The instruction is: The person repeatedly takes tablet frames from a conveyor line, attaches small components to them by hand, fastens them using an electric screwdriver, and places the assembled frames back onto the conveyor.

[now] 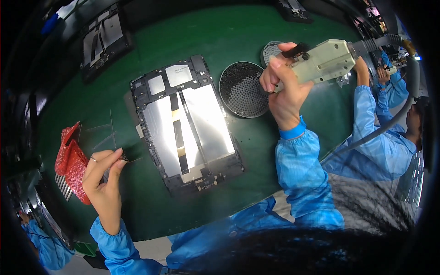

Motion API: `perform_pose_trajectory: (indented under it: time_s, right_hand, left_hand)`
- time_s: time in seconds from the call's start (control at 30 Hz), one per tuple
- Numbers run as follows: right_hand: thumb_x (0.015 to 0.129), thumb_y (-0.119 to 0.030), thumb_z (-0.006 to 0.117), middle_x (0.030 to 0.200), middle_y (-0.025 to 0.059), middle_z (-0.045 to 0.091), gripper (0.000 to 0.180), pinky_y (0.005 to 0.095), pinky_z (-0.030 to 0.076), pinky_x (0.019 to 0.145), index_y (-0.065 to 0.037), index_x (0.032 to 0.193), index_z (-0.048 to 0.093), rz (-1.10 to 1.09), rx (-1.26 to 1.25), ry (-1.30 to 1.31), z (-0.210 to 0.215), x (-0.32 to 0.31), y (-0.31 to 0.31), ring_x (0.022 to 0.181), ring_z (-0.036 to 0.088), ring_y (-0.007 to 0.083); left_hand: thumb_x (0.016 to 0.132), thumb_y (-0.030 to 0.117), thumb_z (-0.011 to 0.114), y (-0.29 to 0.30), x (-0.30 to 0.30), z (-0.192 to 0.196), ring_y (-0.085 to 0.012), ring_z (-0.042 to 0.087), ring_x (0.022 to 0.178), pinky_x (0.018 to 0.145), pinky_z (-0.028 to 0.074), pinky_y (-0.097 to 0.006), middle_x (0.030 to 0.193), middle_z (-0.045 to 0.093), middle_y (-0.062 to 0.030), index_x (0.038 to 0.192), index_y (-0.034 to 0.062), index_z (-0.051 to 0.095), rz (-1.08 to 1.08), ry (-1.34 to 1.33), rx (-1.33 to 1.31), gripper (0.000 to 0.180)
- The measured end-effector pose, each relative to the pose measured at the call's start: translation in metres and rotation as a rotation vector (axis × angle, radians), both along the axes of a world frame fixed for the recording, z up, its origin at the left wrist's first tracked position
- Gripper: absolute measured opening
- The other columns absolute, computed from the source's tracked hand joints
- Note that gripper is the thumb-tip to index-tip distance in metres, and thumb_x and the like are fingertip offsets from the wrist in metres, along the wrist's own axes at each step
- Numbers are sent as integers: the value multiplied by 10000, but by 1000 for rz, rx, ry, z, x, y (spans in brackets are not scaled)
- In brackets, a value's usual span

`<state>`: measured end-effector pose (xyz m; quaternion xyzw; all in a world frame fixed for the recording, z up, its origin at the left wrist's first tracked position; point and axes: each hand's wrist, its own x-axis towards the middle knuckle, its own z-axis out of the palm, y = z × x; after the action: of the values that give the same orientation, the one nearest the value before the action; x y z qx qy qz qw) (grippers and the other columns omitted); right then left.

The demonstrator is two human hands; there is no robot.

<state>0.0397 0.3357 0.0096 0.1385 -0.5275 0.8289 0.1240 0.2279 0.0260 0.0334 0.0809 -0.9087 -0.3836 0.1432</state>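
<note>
An opened tablet frame [185, 123] with silver panels and a black border lies on the green mat [229, 36] in front of me. My right hand [284, 87] is raised above the mat and grips a beige electric screwdriver [321, 59] with a grey hose. My left hand [103, 176] hovers left of the frame, fingertips pinched on a small dark part [123, 158], next to red bubble-wrap bags [71, 162].
A round black screw tray [243, 89] sits right of the frame, with a smaller round mesh dish [271, 49] behind it. Other dark tablet frames [103, 39] lie at the back left. A co-worker in a blue sleeve [366, 110] works at the right.
</note>
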Motion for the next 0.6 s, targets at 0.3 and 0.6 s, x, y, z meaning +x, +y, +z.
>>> perform_pose_trajectory:
  time_s: [0.3,0.6]
  right_hand:
    - [834,32,662,682,56,546,265,271,393,420,50,1080,565,10,40,-10,-3,-2,3,471,481,113]
    - [830,38,691,761,53,569,260,264,384,431,-10,1064,589,2,77,-18,-8,1,-11,489,491,118]
  left_hand:
    - [840,-49,713,3,8,-25,-138,624,858,785,490,-219,965,646,-82,1127,-25,684,34,-68,336,289]
    - [846,-63,707,-3,20,-19,-143,674,914,836,521,-238,978,674,-97,1118,-45,623,103,-146,606,286]
